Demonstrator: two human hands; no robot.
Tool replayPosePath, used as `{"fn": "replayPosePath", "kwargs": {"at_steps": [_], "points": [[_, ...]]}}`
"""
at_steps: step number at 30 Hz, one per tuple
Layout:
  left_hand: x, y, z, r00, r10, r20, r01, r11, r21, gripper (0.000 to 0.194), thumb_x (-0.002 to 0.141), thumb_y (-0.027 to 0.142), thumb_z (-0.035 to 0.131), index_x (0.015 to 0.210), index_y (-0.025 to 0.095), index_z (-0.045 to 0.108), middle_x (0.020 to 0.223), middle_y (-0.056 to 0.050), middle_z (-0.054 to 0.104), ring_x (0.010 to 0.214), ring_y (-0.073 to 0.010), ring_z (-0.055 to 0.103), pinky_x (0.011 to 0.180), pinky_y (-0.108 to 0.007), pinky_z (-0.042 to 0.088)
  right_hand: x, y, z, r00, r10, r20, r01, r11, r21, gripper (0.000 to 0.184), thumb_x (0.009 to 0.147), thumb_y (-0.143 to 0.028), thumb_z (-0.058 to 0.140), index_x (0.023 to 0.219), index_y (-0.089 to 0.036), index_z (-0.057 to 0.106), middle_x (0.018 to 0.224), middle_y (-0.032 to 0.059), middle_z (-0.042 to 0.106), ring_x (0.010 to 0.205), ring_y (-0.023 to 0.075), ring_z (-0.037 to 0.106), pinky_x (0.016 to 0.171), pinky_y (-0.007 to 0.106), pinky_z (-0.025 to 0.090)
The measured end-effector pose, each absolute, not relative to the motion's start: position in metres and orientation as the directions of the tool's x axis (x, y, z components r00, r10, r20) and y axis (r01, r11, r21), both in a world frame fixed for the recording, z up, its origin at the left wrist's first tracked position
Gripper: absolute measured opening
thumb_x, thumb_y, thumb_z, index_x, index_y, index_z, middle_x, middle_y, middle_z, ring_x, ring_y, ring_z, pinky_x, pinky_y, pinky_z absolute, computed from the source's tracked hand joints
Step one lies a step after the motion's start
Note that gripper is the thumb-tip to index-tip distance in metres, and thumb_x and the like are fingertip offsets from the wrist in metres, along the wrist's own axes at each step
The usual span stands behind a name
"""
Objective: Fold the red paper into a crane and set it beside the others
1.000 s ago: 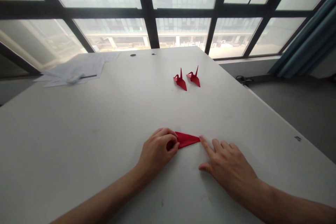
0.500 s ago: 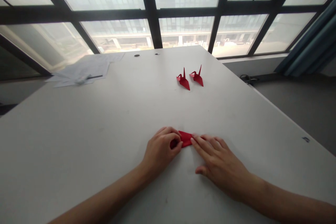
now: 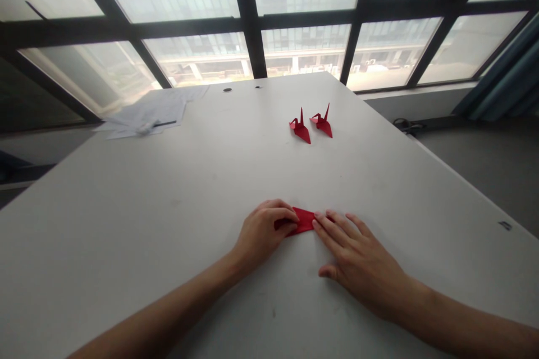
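A small piece of folded red paper [image 3: 305, 221] lies on the white table [image 3: 168, 247] between my two hands. At its left end, my left hand [image 3: 266, 230] is closed, thumb and fingertips pinching the paper and hiding that part of it. My right hand [image 3: 351, 252] lies flat with its fingers stretched out and the thumb apart; its fingertips press down on the paper's right end. Farther back stand two folded red paper cranes, a left one [image 3: 301, 130] and a right one [image 3: 323, 124], side by side and untouched.
Loose white sheets [image 3: 147, 109] lie at the table's back left, with a dark pen [image 3: 165, 123] on them. Large dark-framed windows [image 3: 248, 17] rise behind the table. A blue curtain [image 3: 501, 76] hangs at the right. The table's right edge runs beside a grey floor [image 3: 497, 151].
My left fingers have drawn closer together on the red paper, narrowing the gap between thumb and forefinger. My right hand stays pressed flat. The whole view has shifted slightly.
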State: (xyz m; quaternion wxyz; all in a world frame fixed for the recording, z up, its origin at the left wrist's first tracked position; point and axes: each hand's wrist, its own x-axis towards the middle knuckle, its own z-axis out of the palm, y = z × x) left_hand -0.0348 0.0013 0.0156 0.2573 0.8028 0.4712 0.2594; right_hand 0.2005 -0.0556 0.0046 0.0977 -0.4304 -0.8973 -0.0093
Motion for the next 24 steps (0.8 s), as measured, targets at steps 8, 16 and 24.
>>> {"fn": "replayPosePath", "kwargs": {"at_steps": [8, 16, 24], "points": [[-0.052, 0.012, 0.019, 0.675, 0.716, 0.177, 0.538, -0.642, 0.546, 0.025, 0.097, 0.022, 0.056, 0.108, 0.034, 0.075, 0.109, -0.002, 0.068, 0.098, -0.0169, 0.059, 0.092, -0.031, 0.046, 0.201, -0.055, 0.001, -0.615, 0.756, 0.222, 0.769, 0.638, -0.041, 0.071, 0.092, -0.056, 0.057, 0.148, -0.015, 0.041, 0.149, 0.0122, 0.049, 0.136, 0.0339, 0.042, 0.110, 0.054, 0.032], [-0.060, 0.015, 0.024, 0.748, 0.649, 0.139, 0.495, -0.685, 0.535, 0.030, 0.098, 0.027, 0.057, 0.122, 0.039, 0.068, 0.117, -0.002, 0.065, 0.106, -0.0176, 0.057, 0.100, -0.033, 0.044, 0.200, -0.055, -0.001, -0.614, 0.747, 0.255, 0.770, 0.638, -0.016, 0.067, 0.092, -0.054, 0.057, 0.146, -0.015, 0.045, 0.146, 0.0130, 0.052, 0.134, 0.0340, 0.044, 0.110, 0.054, 0.033], [-0.068, 0.025, 0.024, 0.813, 0.566, 0.136, 0.427, -0.739, 0.520, 0.033, 0.097, 0.030, 0.058, 0.128, 0.038, 0.065, 0.123, -0.005, 0.063, 0.115, -0.0201, 0.055, 0.105, -0.035, 0.041, 0.202, -0.054, -0.003, -0.622, 0.747, 0.236, 0.766, 0.642, -0.013, 0.065, 0.095, -0.051, 0.055, 0.147, -0.014, 0.043, 0.149, 0.0137, 0.049, 0.135, 0.0352, 0.043, 0.110, 0.057, 0.032]]}}
